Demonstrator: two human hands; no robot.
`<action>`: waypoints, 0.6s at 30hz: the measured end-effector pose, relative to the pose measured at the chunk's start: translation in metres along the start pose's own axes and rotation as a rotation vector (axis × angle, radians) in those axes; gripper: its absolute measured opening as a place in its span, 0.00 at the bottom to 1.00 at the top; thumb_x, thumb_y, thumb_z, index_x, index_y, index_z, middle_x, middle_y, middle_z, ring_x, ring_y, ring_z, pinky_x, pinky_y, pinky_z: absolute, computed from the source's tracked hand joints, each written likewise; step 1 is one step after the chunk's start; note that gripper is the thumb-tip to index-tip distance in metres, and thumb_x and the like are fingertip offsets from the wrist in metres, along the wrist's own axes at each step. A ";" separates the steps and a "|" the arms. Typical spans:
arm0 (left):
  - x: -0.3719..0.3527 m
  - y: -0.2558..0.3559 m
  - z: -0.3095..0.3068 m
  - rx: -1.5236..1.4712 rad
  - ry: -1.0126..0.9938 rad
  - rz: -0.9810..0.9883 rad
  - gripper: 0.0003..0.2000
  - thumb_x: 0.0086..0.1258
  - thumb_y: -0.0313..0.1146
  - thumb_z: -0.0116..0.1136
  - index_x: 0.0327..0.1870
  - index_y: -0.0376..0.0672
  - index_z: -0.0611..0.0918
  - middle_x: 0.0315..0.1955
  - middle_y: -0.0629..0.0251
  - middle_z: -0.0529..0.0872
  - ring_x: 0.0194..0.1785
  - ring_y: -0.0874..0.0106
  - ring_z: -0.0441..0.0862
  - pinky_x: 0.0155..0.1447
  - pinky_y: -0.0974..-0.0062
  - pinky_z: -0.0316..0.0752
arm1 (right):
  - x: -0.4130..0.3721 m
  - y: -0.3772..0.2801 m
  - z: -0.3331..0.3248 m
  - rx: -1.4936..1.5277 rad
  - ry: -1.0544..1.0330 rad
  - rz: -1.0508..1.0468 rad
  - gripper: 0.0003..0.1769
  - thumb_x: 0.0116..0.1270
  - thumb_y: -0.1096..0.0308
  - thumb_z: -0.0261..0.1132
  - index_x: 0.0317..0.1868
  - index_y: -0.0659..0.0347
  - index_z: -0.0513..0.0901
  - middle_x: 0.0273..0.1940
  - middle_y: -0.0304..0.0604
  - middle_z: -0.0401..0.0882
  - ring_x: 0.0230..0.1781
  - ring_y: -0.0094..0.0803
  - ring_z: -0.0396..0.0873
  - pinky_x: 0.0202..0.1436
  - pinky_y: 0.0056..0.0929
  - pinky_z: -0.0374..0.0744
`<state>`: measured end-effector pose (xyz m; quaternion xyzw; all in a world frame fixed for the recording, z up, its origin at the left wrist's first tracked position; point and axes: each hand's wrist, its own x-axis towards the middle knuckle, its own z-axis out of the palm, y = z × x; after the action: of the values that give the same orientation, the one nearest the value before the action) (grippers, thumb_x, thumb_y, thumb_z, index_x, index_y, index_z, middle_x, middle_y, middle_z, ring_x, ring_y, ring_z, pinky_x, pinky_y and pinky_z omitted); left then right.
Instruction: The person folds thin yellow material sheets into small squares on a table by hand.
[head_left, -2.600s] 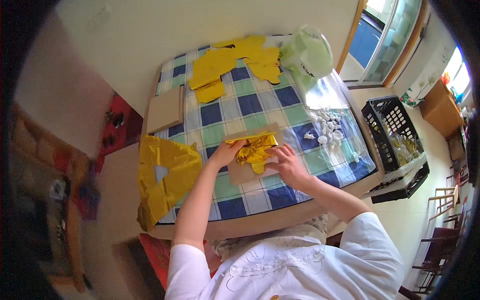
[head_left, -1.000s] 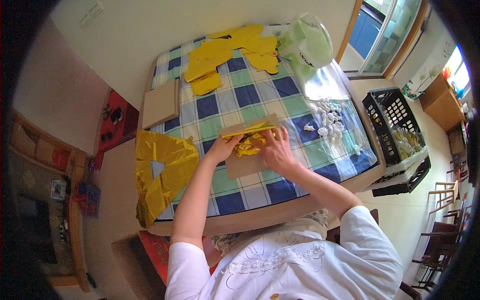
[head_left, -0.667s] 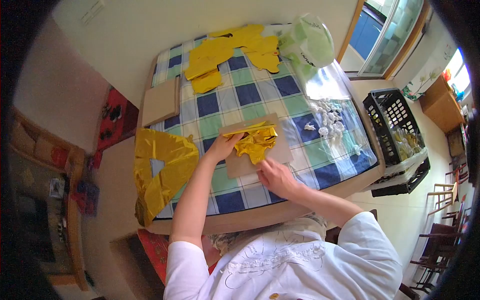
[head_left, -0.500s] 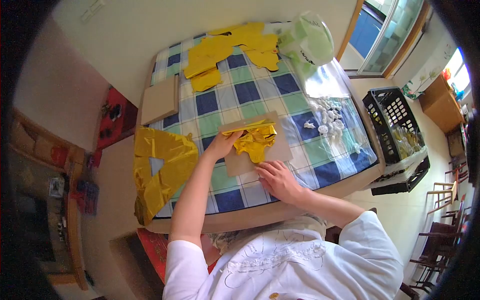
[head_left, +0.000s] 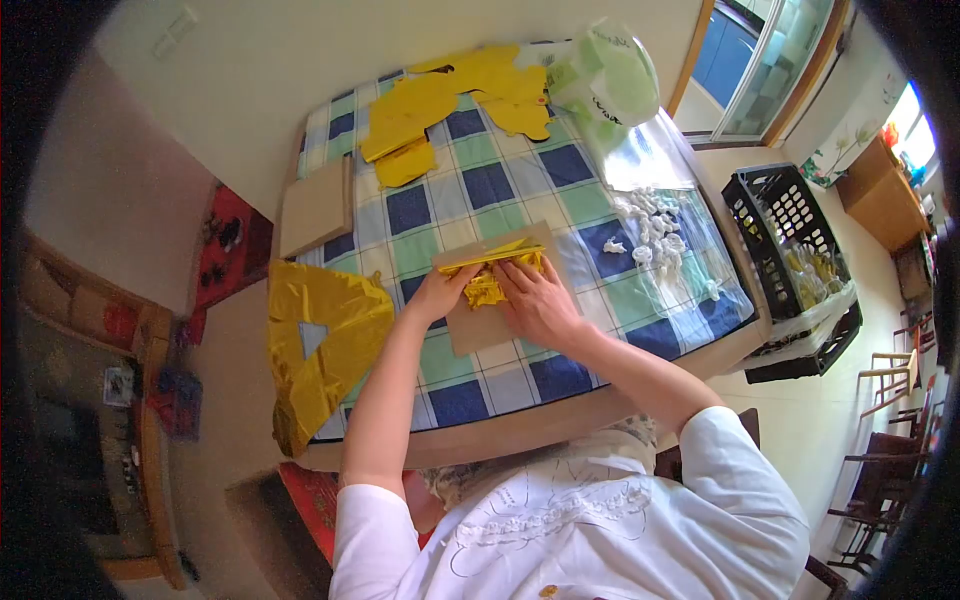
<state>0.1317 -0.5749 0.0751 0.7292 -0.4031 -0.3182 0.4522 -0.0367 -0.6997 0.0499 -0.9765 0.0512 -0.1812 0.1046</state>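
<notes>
- The crumpled gold foil piece lies on a cardboard board on the checked tablecloth, near the person's side, mostly covered by both hands.
- The right hand is spread flat, palm down, pressing the foil onto the board.
- The left hand meets the foil's left edge; whether it pinches or merely pins it cannot be told.
- One fold looks made: a straight strip runs along the top. The rest seems wrinkled and not yet flattened.
- Yellow foil shapes, apparently finished, lie at the far end. A large gold sheet hangs off the left edge, seemingly unworked.
</notes>
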 end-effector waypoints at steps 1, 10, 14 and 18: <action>-0.001 0.001 0.000 0.016 0.006 0.007 0.21 0.74 0.45 0.54 0.58 0.38 0.77 0.54 0.62 0.82 0.57 0.71 0.76 0.62 0.73 0.69 | 0.005 -0.001 0.002 -0.019 -0.018 0.018 0.29 0.66 0.60 0.58 0.64 0.66 0.69 0.65 0.51 0.66 0.69 0.44 0.62 0.74 0.50 0.54; -0.003 0.003 0.004 -0.010 0.060 0.046 0.17 0.76 0.39 0.52 0.56 0.35 0.77 0.49 0.61 0.84 0.52 0.72 0.78 0.57 0.74 0.72 | 0.013 -0.009 0.008 -0.015 0.023 0.138 0.27 0.64 0.55 0.60 0.58 0.65 0.74 0.59 0.49 0.70 0.66 0.44 0.63 0.73 0.54 0.51; -0.001 0.002 0.004 -0.063 0.036 0.003 0.17 0.75 0.40 0.53 0.56 0.35 0.78 0.49 0.63 0.84 0.53 0.73 0.77 0.58 0.74 0.71 | 0.015 -0.005 0.005 -0.015 0.005 0.133 0.27 0.65 0.56 0.59 0.59 0.64 0.74 0.60 0.49 0.69 0.66 0.44 0.62 0.74 0.55 0.50; 0.005 -0.013 0.003 -0.142 0.006 0.066 0.18 0.74 0.41 0.55 0.56 0.36 0.78 0.51 0.63 0.83 0.55 0.72 0.76 0.60 0.74 0.70 | 0.010 -0.001 0.011 -0.071 0.044 0.097 0.28 0.65 0.55 0.59 0.61 0.63 0.73 0.61 0.50 0.70 0.68 0.43 0.62 0.75 0.54 0.50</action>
<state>0.1353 -0.5774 0.0615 0.6825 -0.4022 -0.3285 0.5143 -0.0236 -0.6984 0.0436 -0.9718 0.1072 -0.1952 0.0772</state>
